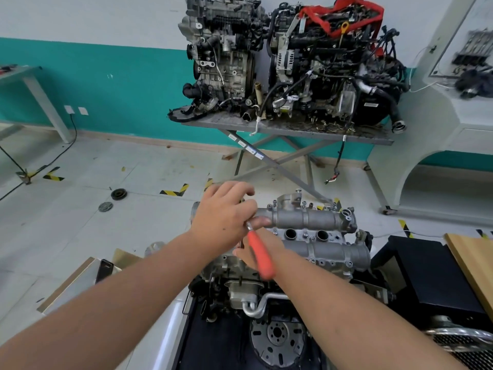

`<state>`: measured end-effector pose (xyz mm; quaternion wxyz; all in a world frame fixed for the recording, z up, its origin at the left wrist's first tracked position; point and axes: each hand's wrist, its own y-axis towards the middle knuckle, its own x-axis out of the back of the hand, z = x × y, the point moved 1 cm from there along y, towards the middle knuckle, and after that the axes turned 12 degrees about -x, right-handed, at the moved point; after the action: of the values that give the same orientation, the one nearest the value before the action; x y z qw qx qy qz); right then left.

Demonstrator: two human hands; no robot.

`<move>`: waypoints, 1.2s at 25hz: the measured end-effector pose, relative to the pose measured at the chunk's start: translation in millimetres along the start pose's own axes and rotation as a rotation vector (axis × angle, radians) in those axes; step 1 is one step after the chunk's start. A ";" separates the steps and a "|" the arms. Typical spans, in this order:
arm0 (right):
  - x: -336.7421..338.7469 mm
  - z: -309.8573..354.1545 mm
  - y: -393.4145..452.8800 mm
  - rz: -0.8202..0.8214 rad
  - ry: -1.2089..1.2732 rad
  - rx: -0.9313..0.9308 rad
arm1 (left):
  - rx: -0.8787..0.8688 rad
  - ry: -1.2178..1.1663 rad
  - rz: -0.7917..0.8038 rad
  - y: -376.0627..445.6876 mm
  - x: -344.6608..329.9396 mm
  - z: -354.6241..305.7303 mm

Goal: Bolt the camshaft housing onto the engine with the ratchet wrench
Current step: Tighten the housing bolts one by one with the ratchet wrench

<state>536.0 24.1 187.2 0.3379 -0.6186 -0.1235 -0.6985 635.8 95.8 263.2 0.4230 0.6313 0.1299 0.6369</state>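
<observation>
My right hand (253, 256) grips the ratchet wrench (260, 253); left hand (226, 212), fingers curled, steadies its head. Slipping could round the bolt.

Our two bare arms reach forward and come close together in the middle. Our left arm comes in from the low left side. Our left hand (224, 217) is on top, back side up, with its fingers bent down and its thumb poking out to the right. Our right arm comes in from the low right side. Our right hand (260, 253) sits just under the left one, partly hidden by it, and its fingers curl round a red handle (260, 255).
</observation>
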 end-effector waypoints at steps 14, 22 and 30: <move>9.5 1.2 -6.5 0.112 0.070 -0.115 | 1.437 -1.331 -0.168 8.5 -16.4 6.6; 3.2 0.8 -5.4 0.069 0.030 -0.101 | 0.274 -0.107 0.808 48.8 10.8 14.2; 1.1 2.7 -1.4 0.016 -0.089 0.013 | 0.272 -0.266 -0.145 -20.1 -9.0 -9.9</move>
<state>537.2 26.4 189.2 0.3417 -0.6478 -0.1377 -0.6668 632.9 105.3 241.2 0.3919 0.7502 0.2026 0.4924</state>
